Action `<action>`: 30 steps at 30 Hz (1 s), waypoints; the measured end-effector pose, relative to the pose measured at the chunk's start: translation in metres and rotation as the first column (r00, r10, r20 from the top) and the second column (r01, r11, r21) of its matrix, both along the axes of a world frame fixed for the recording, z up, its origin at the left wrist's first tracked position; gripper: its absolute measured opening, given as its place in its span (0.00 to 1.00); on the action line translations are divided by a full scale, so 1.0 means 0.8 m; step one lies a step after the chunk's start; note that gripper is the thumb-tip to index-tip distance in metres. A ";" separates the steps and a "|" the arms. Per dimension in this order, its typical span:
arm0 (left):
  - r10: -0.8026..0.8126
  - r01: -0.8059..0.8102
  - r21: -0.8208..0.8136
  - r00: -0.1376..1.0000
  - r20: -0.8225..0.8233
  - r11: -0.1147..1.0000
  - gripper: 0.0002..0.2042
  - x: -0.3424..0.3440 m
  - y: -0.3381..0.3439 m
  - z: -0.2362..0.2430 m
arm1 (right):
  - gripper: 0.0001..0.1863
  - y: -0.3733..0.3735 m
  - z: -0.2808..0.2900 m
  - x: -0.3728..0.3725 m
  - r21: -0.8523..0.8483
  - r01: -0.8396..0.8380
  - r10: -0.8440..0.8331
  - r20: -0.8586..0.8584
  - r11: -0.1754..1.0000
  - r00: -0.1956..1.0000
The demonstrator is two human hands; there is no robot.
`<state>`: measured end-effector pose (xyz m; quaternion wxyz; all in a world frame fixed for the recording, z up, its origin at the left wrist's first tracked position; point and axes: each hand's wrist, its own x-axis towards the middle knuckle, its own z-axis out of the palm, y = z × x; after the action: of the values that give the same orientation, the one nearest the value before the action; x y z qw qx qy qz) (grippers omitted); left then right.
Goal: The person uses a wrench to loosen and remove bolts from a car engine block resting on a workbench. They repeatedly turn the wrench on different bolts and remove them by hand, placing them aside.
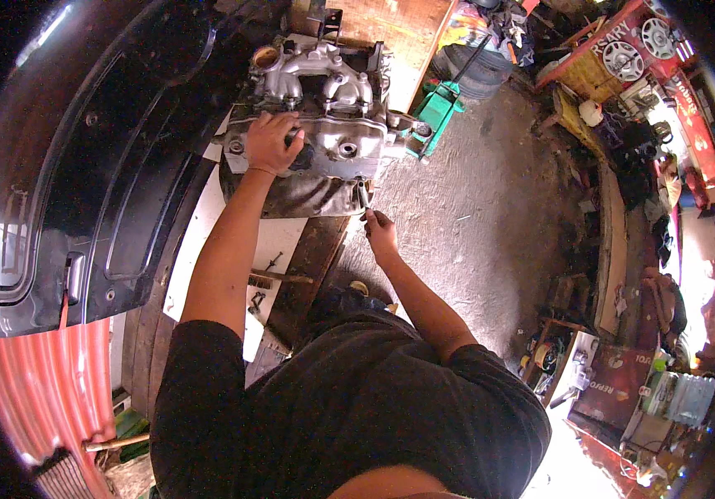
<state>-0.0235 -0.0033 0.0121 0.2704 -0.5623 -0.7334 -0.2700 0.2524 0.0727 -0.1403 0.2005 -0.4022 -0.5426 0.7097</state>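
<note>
A car engine (324,125) with silvery metal castings rests on the workbench (229,237) in front of me. My left hand (273,143) lies over the valve cover (346,150), fingers spread across its upper edge. Beside that palm sits a dark round part, partly hidden by the thumb. At the engine's near right corner, my right hand (381,233) is closed round a slim metal hand tool (363,195). The tool's bright end touches or nearly touches the engine side; its exact kind is too small to tell.
A black vehicle panel (83,166) stands close on the left. Loose bolts and small parts lie on the bench by my left forearm. Beyond the engine are a green floor jack (436,116) and tyres (478,71). Cluttered shelves and a cardboard box (611,387) line the right.
</note>
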 end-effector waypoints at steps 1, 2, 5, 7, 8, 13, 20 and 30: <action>0.000 0.000 0.008 1.000 -0.002 1.000 0.12 0.000 0.000 0.000 | 0.17 0.001 -0.008 -0.001 0.018 0.002 -0.002 0.010 1.000 1.000; 0.001 -0.001 0.018 1.000 -0.003 1.000 0.12 0.000 0.001 0.000 | 0.18 0.004 -0.013 -0.003 0.134 0.024 -0.032 0.061 0.991 0.998; -0.020 0.019 0.036 1.000 0.006 0.999 0.12 0.001 0.002 0.003 | 0.20 0.021 -0.024 -0.009 0.393 0.056 -0.117 0.134 0.918 0.984; -0.011 0.011 0.024 1.000 0.019 1.000 0.12 0.003 0.002 0.006 | 0.20 0.038 -0.024 -0.001 0.469 -0.011 -0.095 0.202 0.883 0.975; 0.009 -0.009 0.006 1.000 0.026 1.000 0.12 0.004 0.002 0.006 | 0.19 0.047 -0.013 0.003 0.497 -0.041 -0.070 0.202 0.867 0.977; 0.057 -0.057 -0.012 0.998 0.017 0.998 0.14 0.009 -0.005 0.011 | 0.18 0.119 0.097 0.019 0.770 -0.604 -0.043 0.624 0.206 0.780; 0.025 -0.025 0.013 0.998 0.056 1.000 0.14 0.008 0.005 0.006 | 0.15 0.126 0.249 -0.058 0.423 -0.769 -0.116 0.838 -0.480 0.534; 0.082 -0.081 -0.023 0.996 0.044 0.996 0.16 0.010 0.002 0.007 | 0.21 0.118 0.201 0.020 0.659 -0.641 0.191 0.623 0.395 0.758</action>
<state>-0.0154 -0.0019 0.0176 0.2589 -0.5286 -0.7643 -0.2635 0.2683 0.1673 0.0209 0.0465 -0.2490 -0.9304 0.2650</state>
